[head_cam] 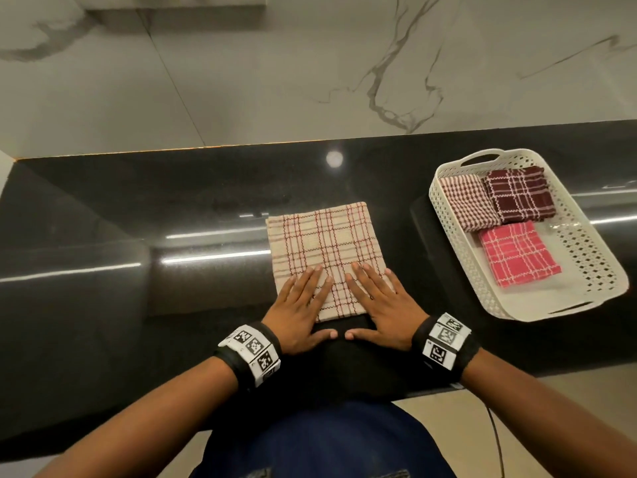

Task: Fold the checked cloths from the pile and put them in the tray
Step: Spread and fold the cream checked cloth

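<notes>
A beige cloth with red and brown checks (324,243) lies folded into a rectangle on the black counter (172,208). My left hand (300,312) and my right hand (382,305) press flat on its near end, fingers straight and spread, thumbs pointing toward each other just past the cloth's near edge. A white perforated tray (596,257) stands to the right. It holds three folded cloths: a red-and-white small-check one (468,201), a dark maroon one (520,194) and a pink one (517,257).
A marble wall (310,63) rises behind the counter. The counter's near edge runs just below my wrists, with my blue trousers (327,443) under it. A thin black cable (496,439) hangs at the lower right. Both wrists wear bands with printed markers.
</notes>
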A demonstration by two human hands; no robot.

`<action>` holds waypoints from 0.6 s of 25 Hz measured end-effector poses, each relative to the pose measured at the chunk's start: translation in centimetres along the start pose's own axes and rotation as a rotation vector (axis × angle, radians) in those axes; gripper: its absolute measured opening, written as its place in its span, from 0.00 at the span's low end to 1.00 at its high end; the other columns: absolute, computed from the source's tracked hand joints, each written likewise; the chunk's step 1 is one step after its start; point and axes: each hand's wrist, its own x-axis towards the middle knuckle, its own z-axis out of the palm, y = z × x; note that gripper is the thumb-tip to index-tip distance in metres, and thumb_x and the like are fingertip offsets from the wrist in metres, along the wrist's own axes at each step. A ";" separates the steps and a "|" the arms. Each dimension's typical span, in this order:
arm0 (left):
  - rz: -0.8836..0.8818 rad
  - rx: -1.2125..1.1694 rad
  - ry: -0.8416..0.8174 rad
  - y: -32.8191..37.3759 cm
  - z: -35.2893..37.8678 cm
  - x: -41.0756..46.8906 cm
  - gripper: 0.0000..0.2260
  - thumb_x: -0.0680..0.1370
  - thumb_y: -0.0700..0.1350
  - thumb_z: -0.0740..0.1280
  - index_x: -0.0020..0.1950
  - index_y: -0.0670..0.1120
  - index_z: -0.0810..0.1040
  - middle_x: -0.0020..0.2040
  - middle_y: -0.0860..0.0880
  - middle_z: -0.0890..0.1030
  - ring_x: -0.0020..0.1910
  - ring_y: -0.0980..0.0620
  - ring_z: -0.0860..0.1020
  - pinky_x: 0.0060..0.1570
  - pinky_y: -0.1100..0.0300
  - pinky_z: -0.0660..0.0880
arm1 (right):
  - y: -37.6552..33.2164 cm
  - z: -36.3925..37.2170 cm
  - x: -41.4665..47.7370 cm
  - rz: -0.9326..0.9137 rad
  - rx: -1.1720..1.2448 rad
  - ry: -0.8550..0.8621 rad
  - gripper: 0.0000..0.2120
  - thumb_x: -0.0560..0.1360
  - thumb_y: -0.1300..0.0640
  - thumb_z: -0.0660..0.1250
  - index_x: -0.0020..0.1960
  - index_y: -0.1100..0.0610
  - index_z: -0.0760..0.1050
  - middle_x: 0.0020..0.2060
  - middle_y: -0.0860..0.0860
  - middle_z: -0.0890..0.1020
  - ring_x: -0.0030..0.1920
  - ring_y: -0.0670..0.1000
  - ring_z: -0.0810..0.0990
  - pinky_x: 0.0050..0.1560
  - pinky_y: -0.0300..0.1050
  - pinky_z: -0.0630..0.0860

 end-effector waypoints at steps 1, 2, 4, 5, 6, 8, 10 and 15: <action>-0.021 0.031 -0.006 0.0 0.2 -0.1 0.43 0.75 0.74 0.47 0.77 0.52 0.28 0.77 0.48 0.27 0.76 0.48 0.30 0.76 0.45 0.36 | -0.3 -0.2 0.0 0.009 0.000 0.021 0.49 0.73 0.23 0.46 0.80 0.52 0.33 0.79 0.53 0.34 0.79 0.53 0.32 0.77 0.58 0.34; -0.041 0.046 0.002 0.1 0.2 -0.2 0.43 0.75 0.73 0.47 0.77 0.52 0.29 0.77 0.47 0.28 0.77 0.47 0.31 0.76 0.45 0.36 | -0.7 -0.6 0.1 0.000 0.002 0.053 0.47 0.75 0.26 0.49 0.81 0.55 0.39 0.80 0.55 0.39 0.80 0.54 0.38 0.78 0.57 0.36; -0.081 0.055 0.034 0.4 -0.2 -0.3 0.40 0.78 0.68 0.51 0.79 0.50 0.35 0.80 0.45 0.35 0.79 0.45 0.36 0.75 0.43 0.38 | -1.4 -1.4 0.5 -0.052 0.007 0.122 0.40 0.78 0.35 0.56 0.80 0.59 0.52 0.80 0.58 0.54 0.79 0.58 0.53 0.79 0.56 0.47; -0.095 0.066 0.047 0.7 -0.6 0.0 0.38 0.79 0.63 0.54 0.80 0.49 0.39 0.81 0.44 0.39 0.79 0.44 0.40 0.75 0.42 0.41 | -1.6 -2.0 0.7 -0.072 0.005 0.145 0.37 0.78 0.39 0.59 0.78 0.61 0.58 0.78 0.60 0.60 0.77 0.59 0.60 0.78 0.55 0.53; -0.108 0.071 0.051 0.9 -1.3 0.3 0.37 0.79 0.58 0.59 0.80 0.48 0.44 0.81 0.43 0.44 0.80 0.43 0.44 0.76 0.40 0.45 | -1.8 -2.6 1.1 -0.078 -0.003 0.157 0.35 0.77 0.43 0.62 0.77 0.62 0.61 0.75 0.60 0.65 0.74 0.59 0.65 0.76 0.55 0.58; -0.108 0.054 0.073 0.8 -2.8 1.0 0.34 0.76 0.49 0.67 0.78 0.45 0.54 0.80 0.41 0.52 0.79 0.41 0.52 0.76 0.41 0.54 | -2.0 -4.0 2.1 -0.064 -0.025 0.157 0.32 0.74 0.49 0.67 0.74 0.62 0.66 0.70 0.59 0.71 0.68 0.59 0.70 0.73 0.53 0.65; -0.075 0.019 0.155 0.0 -4.3 1.2 0.24 0.76 0.44 0.68 0.70 0.44 0.65 0.75 0.42 0.65 0.74 0.43 0.64 0.72 0.46 0.65 | -2.3 -4.9 3.0 -0.050 -0.043 0.175 0.28 0.74 0.54 0.68 0.71 0.62 0.67 0.66 0.58 0.73 0.65 0.58 0.72 0.70 0.52 0.68; -0.117 -0.316 0.289 -3.6 -4.7 -2.0 0.11 0.76 0.43 0.67 0.58 0.49 0.75 0.57 0.47 0.82 0.54 0.46 0.80 0.53 0.56 0.76 | -1.6 -4.8 1.4 -0.062 0.090 0.234 0.14 0.76 0.62 0.63 0.62 0.59 0.73 0.59 0.55 0.78 0.60 0.56 0.76 0.62 0.50 0.73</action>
